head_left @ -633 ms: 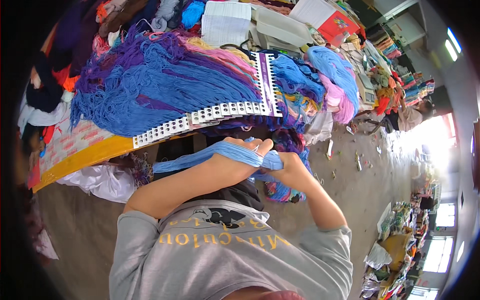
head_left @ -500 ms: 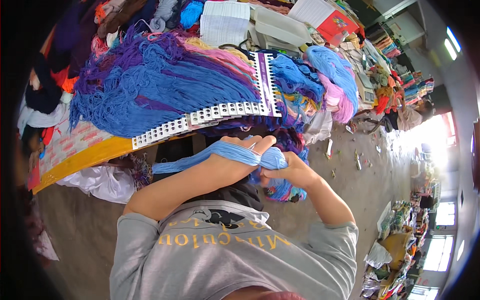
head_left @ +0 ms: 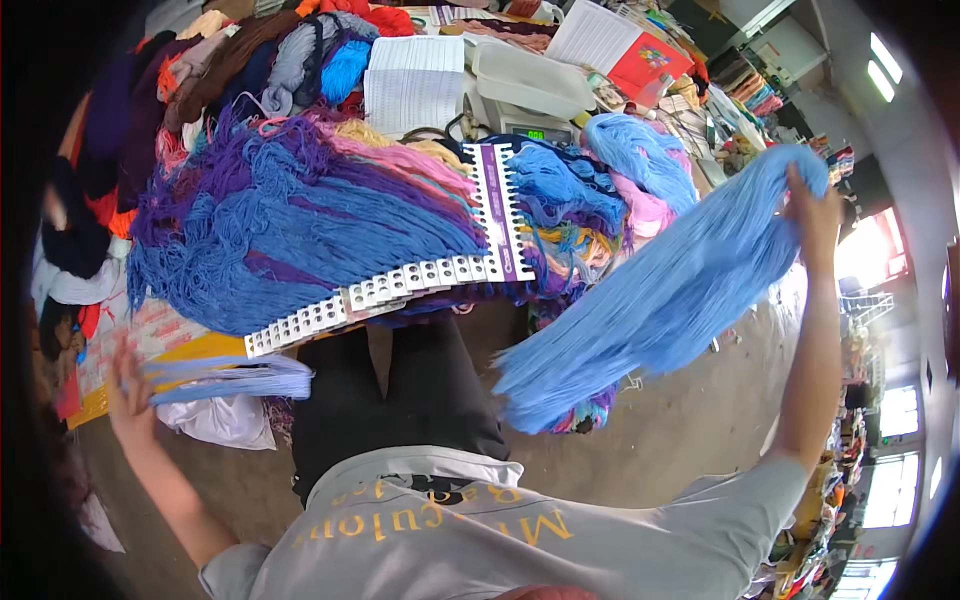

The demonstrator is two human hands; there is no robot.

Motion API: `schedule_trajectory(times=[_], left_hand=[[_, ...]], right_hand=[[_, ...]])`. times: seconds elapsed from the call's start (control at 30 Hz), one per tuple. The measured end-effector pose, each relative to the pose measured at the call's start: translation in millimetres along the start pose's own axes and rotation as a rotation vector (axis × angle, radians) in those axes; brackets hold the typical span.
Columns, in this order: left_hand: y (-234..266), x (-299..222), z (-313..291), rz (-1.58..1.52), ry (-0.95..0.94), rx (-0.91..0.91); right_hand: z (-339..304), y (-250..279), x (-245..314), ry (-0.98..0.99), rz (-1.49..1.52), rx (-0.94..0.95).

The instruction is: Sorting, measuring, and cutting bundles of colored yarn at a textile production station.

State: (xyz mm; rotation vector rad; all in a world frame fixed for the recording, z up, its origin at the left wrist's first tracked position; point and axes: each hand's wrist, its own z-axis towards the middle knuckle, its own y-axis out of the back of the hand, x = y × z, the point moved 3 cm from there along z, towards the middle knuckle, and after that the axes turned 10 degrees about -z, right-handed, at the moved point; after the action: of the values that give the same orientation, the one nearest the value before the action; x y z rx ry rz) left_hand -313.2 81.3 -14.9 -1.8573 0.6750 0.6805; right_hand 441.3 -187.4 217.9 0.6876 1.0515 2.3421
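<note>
My right hand is raised far out to the right, gripping the top of a thick bundle of light blue yarn that hangs down and leftward with its loose ends near my waist. My left hand is stretched out to the left, blurred, holding a thin flat hank of pale blue yarn that points to the right. Between my arms lies the white and purple sample card rack with blue and purple yarn tassels fanned across the table.
Piles of coloured yarn cover the far side of the table, with printed sheets, a white tray and a small scale. A white bag lies on the floor at left. Shelves of goods line the right.
Both hands were together at my front, clasped on blue yarn. Now they have swung wide apart, the right high to the right with the large bundle, the left out to the left with a thin hank.
</note>
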Motion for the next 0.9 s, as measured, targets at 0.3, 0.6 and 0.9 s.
schedule_trajectory(times=[0.3, 0.6, 0.9], left_hand=[[211.3, -14.2, 79.8, -0.416, 0.006, -0.238], [202.8, 60.8, 55.3, 0.546, 0.335, -0.078], [244.8, 45.5, 93.2, 1.863, -0.317, -0.129]], right_hand=[[241.9, 109.6, -20.8, 0.171, -0.488, -0.647], [143.4, -201.5, -103.4, -0.024, -0.574, -0.093], [22.4, -328.4, -175.1, -0.163, -0.362, 0.265]])
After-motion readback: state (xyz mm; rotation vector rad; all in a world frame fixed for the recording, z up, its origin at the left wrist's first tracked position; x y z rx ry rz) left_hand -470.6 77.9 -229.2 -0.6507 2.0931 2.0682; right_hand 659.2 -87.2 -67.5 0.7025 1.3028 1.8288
